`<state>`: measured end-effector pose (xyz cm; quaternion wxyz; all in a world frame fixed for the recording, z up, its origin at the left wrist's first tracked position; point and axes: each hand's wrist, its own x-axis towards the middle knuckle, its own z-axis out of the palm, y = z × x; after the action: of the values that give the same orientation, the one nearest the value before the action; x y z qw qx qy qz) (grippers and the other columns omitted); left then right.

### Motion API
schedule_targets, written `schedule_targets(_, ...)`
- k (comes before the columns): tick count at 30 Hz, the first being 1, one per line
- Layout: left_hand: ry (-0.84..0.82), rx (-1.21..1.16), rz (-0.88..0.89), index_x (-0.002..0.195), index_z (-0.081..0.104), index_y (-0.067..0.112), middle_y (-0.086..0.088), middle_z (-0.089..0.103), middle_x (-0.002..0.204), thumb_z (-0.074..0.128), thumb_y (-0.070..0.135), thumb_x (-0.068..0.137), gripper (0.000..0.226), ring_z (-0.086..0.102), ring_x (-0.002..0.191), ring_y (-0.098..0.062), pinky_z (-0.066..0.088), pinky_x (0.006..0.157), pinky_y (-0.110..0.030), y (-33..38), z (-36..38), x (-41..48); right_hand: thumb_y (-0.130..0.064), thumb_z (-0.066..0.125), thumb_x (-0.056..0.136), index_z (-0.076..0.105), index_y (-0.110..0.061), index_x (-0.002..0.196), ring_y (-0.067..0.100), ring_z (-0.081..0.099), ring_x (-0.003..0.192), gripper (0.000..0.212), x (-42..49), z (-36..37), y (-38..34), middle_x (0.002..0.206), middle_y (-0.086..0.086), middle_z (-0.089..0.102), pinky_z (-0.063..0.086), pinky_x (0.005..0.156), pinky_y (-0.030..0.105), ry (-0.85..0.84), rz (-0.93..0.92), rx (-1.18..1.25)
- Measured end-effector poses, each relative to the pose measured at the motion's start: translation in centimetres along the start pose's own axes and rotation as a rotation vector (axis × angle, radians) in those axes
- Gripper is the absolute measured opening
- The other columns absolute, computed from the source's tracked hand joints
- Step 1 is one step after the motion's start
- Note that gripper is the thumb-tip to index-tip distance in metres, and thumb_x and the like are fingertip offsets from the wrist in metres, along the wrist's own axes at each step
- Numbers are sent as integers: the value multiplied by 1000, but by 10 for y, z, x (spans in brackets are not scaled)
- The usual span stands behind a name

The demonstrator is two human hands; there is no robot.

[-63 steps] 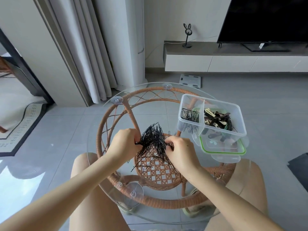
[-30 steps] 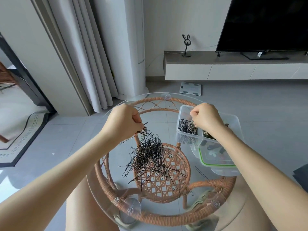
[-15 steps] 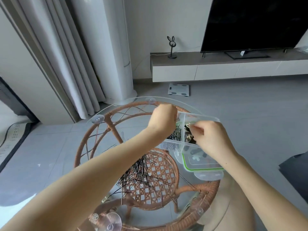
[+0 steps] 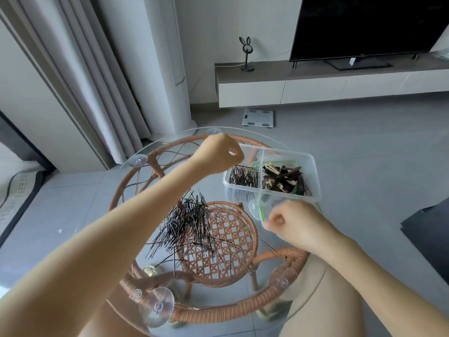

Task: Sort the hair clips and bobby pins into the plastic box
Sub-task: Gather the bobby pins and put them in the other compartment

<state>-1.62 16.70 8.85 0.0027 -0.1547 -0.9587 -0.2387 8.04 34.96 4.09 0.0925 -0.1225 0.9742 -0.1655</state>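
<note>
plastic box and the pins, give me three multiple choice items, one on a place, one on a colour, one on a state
1. Where does the loose pile of bobby pins lie?
A. on the glass tabletop
B. on the floor
C. on the TV cabinet

2. What colour is the edge of the lid under the plastic box?
A. red
B. green
C. blue

3. What is the state of the left hand?
A. flat on the glass
B. resting in the lap
C. raised, closed, over the box's pin compartment

Answers:
1 A, the pins spread on the glass tabletop above the rattan frame.
2 B, a green strip shows beside the right hand.
3 C, the fist hangs above the compartment of bobby pins; what its grip holds cannot be seen.
</note>
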Motion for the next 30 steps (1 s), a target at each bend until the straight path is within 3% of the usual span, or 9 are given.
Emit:
schedule_targets(4, 205, -37, -127, 101, 71, 17, -1, 71, 108, 54, 27, 89, 23, 62, 69, -8, 45, 76, -19, -47, -2, -38, -38, 56, 87, 48, -8, 100, 23, 57, 84, 33, -16, 28, 0, 92, 5, 60, 41, 61, 31, -92, 93, -128)
schedule_targets(6, 233, 19, -185, 106, 69, 19, -4, 69, 113, 51, 29, 91, 25, 67, 83, -19, 46, 76, -23, -78, 8, -65, -33, 58, 87, 40, -13, 98, 20, 53, 75, 29, -21, 39, -7, 85, 2, 54, 31, 50, 25, -43, 111, -88)
schedule_targets(9, 218, 84, -267, 113, 66, 18, -7, 61, 127, 45, 30, 95, 29, 59, 114, -26, 46, 93, -38, -119, 32, -102, -20, 55, 89, 46, -10, 104, 19, 54, 77, 21, -22, 55, -25, 93, 5, 61, 31, 54, 21, 15, 94, -68)
schedule_targets(12, 167, 110, -333, 129, 52, 23, -4, 41, 145, 34, 37, 97, 39, 29, 139, -26, 19, 115, -41, -140, 58, -130, -5, 51, 89, 48, -4, 105, 14, 50, 71, 16, -17, 69, -47, 96, 6, 63, 29, 49, 12, 48, 63, -39)
schedule_targets(15, 160, 129, -307, 139, 38, 25, -1, 28, 151, 25, 42, 97, 47, 11, 144, -26, 0, 116, -35, -139, 78, -138, 2, 50, 87, 48, -1, 110, 20, 57, 81, 23, -5, 78, -69, 101, 12, 63, 46, 66, 20, 27, 37, -20)
schedule_targets(19, 192, 46, -286, 142, 34, 19, -4, 26, 152, 22, 40, 98, 50, 11, 144, -20, -1, 116, -30, -121, 86, -132, 4, 48, 84, 49, 0, 109, 26, 60, 90, 25, 8, 88, -103, 102, 15, 62, 38, 65, 24, 30, -6, -13)
schedule_targets(22, 192, -69, -298, 141, 35, 20, -4, 29, 151, 24, 38, 98, 47, 16, 143, -19, 7, 115, -29, -115, 84, -132, -6, 52, 87, 49, -3, 112, 25, 60, 93, 25, 17, 91, -119, 106, 13, 62, 40, 68, 25, 61, -4, 84)
schedule_targets(26, 159, -301, -329, 138, 39, 24, -2, 43, 144, 37, 46, 94, 49, 37, 135, -19, 27, 110, -35, -114, 63, -147, -37, 57, 87, 41, -7, 128, 25, 53, 111, 54, 22, 87, -113, 122, 10, 55, 43, 89, 31, 48, -35, 165)
schedule_targets(30, 18, 80, -275, 137, 37, 31, 3, 42, 141, 49, 67, 74, 73, 34, 130, -17, 26, 109, -37, -119, 39, -163, -69, 64, 62, 16, -17, 143, 34, 32, 130, 107, 24, 84, -102, 144, 17, 30, 38, 101, 45, -46, -23, -25)
